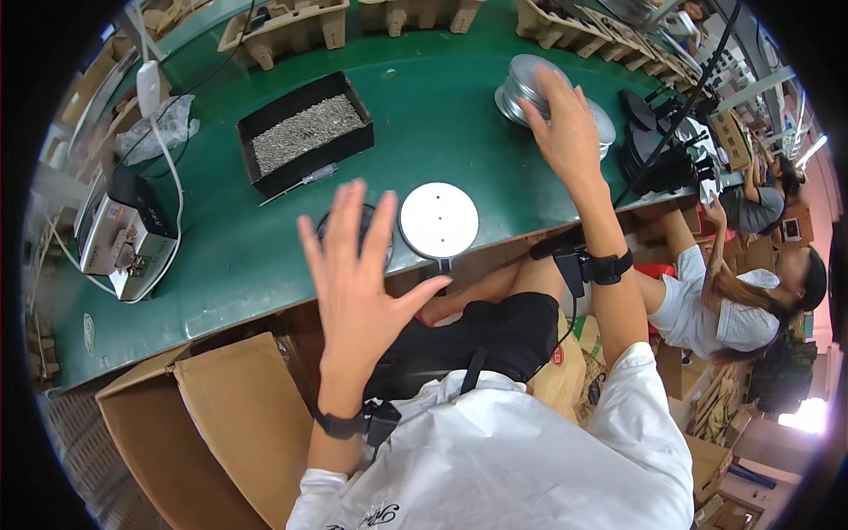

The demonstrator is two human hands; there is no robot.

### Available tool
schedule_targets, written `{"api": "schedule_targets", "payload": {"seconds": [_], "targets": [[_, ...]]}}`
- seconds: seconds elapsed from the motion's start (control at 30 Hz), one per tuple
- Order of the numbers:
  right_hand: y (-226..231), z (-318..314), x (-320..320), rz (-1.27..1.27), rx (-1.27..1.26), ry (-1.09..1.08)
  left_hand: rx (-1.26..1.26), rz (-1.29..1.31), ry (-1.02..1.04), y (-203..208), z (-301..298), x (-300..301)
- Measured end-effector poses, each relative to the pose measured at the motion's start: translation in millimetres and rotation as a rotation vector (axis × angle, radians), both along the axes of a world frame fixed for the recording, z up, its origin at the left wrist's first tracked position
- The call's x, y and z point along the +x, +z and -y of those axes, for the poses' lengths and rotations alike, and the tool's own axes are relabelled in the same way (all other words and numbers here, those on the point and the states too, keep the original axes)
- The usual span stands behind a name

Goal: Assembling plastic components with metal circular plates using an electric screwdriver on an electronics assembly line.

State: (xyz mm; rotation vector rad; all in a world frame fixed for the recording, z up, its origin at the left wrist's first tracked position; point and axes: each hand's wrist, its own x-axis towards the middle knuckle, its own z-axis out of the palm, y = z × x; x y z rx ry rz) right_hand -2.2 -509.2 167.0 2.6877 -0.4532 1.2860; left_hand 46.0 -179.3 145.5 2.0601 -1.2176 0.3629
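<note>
My left hand [358, 265] is held up over the table's front edge with its fingers spread, holding nothing. Beneath its fingers lies a dark round part [386, 237], mostly hidden by them. To the right of that hand, a white disc [439, 221] with small holes lies at the table edge, a short black piece sticking out toward me. My right hand [570, 128] reaches to stacked silver metal discs [521, 87], fingers stretched out beside and over them; whether the fingertips touch is unclear. A black box of small screws [309, 132] stands farther back, with a screwdriver [309, 177] in front.
The green table [212, 230] holds a white-and-black carton [128, 234] with a white cable at left and black round parts [645, 150] at right. Pulp trays [283, 34] line the back. An open cardboard box [247, 415] stands below left. Another person [742, 300] sits at right.
</note>
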Motion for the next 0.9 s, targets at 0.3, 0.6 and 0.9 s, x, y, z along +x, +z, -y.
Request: {"api": "schedule_targets", "payload": {"seconds": [0.3, 0.6, 0.9], "targets": [[12.2, -113.8, 1.9, -0.025, 0.085, 0.303, 0.113, -0.145, 0.25, -32.0, -40.8, 8.4], [-20.9, -193.0, 3.0, -0.062, 1.86, 0.607, -0.035, -0.199, 0.287, -40.0, -32.5, 4.3], [-12.1, -199.2, -19.3, -0.542, 0.253, 0.417, 0.01, -0.111, 0.27, -47.2, -37.9, 6.0]]}}
